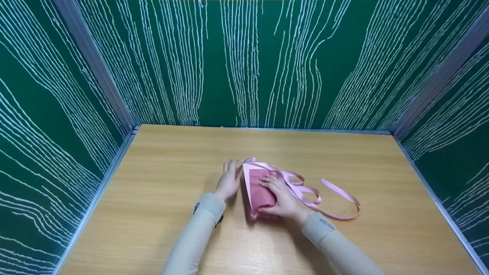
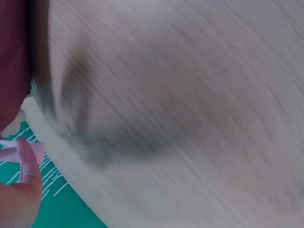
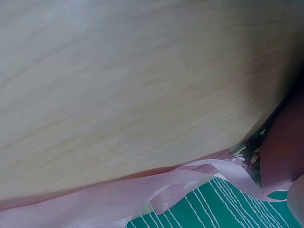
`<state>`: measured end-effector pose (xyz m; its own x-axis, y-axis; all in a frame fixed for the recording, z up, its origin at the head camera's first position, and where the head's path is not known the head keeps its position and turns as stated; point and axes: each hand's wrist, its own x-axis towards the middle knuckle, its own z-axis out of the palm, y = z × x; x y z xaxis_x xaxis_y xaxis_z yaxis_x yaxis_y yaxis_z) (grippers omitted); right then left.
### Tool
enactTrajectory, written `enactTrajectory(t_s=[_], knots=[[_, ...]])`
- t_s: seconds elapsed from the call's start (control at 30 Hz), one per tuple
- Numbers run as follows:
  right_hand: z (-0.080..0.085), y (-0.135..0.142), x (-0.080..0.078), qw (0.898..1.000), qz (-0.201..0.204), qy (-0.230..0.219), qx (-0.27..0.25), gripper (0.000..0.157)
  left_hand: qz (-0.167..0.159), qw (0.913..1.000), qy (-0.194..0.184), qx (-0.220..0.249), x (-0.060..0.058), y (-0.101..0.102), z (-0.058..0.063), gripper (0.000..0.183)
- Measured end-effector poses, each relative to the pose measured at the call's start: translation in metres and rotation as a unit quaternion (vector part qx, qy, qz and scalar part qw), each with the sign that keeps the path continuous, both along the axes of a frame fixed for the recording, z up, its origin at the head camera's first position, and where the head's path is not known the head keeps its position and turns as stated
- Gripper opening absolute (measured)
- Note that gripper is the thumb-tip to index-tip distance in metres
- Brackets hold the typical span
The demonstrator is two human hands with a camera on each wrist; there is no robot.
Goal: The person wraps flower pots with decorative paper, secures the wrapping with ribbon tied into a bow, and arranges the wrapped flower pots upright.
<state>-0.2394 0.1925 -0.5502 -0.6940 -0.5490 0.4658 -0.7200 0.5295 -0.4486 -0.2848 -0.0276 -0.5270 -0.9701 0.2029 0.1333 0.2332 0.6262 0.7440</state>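
A pink wrapped bundle (image 1: 259, 191) with a white-edged face lies on the wooden table. My right hand (image 1: 284, 200) grips it from the right, fingers spread over the top and thumb at the near end. A pink satin ribbon (image 1: 340, 191) loops off the bundle's far end and trails to the right. Beside the bundle's left side, my left hand (image 1: 228, 181) holds part of the ribbon (image 2: 35, 151) near the far corner. The left wrist view shows only some of that hand's fingers. Leaves and pale petals (image 3: 254, 156) peek from the wrapping's end in the right wrist view.
The wooden table (image 1: 172, 152) extends around the bundle on all sides. Green walls (image 1: 214, 76) with white wavy lines stand behind it and at both sides, joined by grey corner posts (image 1: 99, 57).
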Motion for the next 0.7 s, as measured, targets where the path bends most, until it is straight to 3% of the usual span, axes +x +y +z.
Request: enactTrajectory(t_s=[0.1, 0.23, 0.3, 0.4, 0.57, 0.6, 0.7], knots=[[0.001, 0.001, 0.000, 1.000, 0.003, -0.005, -0.002, 0.085, -0.015, 0.9995, -0.013, 0.023, -0.002, 0.001, -0.003, 0.060], [0.001, 0.002, 0.001, 1.000, 0.005, -0.010, -0.005, 0.084, -0.020, 0.9973, -0.031, 0.063, -0.005, 0.004, -0.005, 0.051], [0.001, 0.001, 0.001, 1.000, 0.004, -0.008, -0.007, 0.085, -0.007, 0.9974, -0.034, 0.063, -0.005, 0.004, -0.005, 0.035], [0.000, 0.001, 0.000, 1.000, 0.002, 0.001, -0.008, 0.085, 0.023, 0.9989, -0.005, 0.040, -0.006, 0.003, -0.003, 0.009], [-0.001, 0.001, 0.000, 1.000, 0.001, -0.002, -0.008, 0.086, 0.073, 0.9971, 0.018, 0.008, -0.004, -0.001, 0.005, 0.018], [-0.001, 0.001, 0.000, 1.000, 0.001, -0.005, -0.007, 0.086, 0.082, 0.9964, 0.014, 0.013, -0.004, -0.002, 0.008, 0.019], [0.000, 0.001, 0.000, 1.000, 0.004, -0.013, -0.010, 0.085, 0.091, 0.9915, -0.001, 0.093, -0.004, -0.006, 0.015, 0.016]])
